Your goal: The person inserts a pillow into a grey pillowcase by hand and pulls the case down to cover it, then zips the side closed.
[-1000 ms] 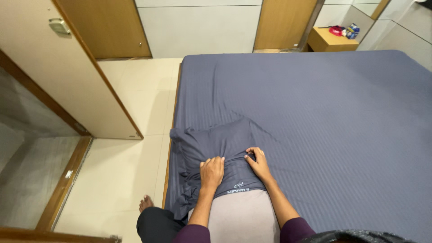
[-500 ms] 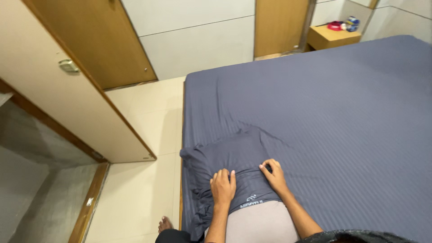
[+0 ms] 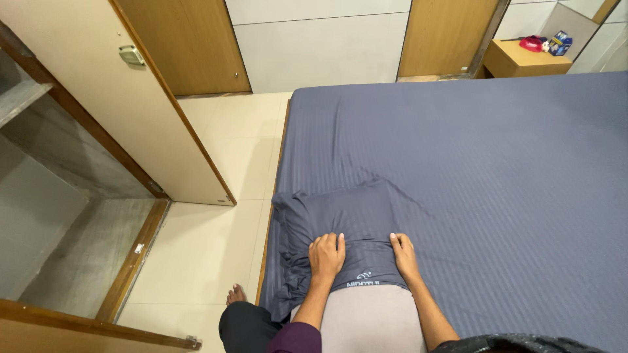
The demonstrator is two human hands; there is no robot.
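The pillow (image 3: 369,320) was found at the near left corner of the bed (image 3: 497,170), its long axis running from the person out toward the far wall. The near end was bare and grey; the far end was sheathed in the blue-grey cover (image 3: 347,219).

The left hand (image 3: 326,255) was set on the cover's hem at the left side, fingers curled and the cloth bunched under them. The right hand (image 3: 404,256) lay on the hem at the right side, fingers straighter — a pinch could not be confirmed. Both hands were level with each other; neither was nearer.

The uncovered part lay behind the fingers, toward the person — the covered part ahead. Slack cloth hung over the bed's left edge.
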